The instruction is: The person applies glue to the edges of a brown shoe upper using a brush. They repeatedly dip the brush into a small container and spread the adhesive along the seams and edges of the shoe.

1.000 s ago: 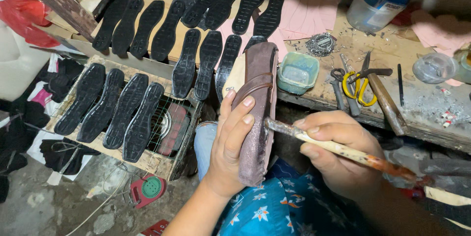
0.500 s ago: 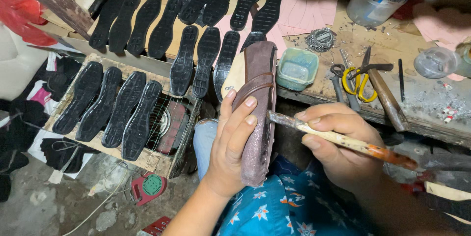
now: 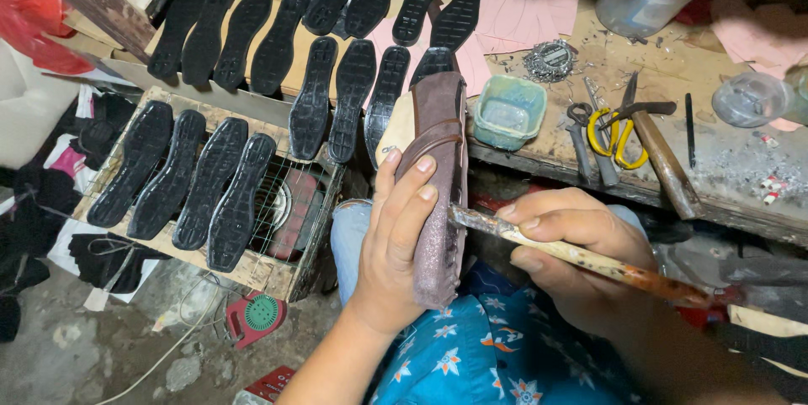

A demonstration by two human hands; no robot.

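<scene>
Mauve suede forms the shoe upper (image 3: 438, 194), which stands on end over the person's lap, toe down, with its pale sole edge turned left. The left hand (image 3: 396, 245) wraps it from the left, fingers curled closed around its middle. Right of the shoe upper, the right hand (image 3: 572, 245) is clenched around a long wooden-handled brush (image 3: 589, 258), whose tip touches the upper's right edge.

Just beyond the top of the shoe upper, a small greenish plastic tub (image 3: 507, 112) sits on the wooden workbench (image 3: 547, 148). Farther right of the upper lie yellow-handled scissors (image 3: 610, 131) and a hammer (image 3: 665, 161). Above and left of the shoe upper, rows of black rubber soles (image 3: 320, 93) lie on the bench, and more on a wire-topped crate (image 3: 278, 211). Below the shoe upper shows blue flowered cloth (image 3: 471, 354).
</scene>
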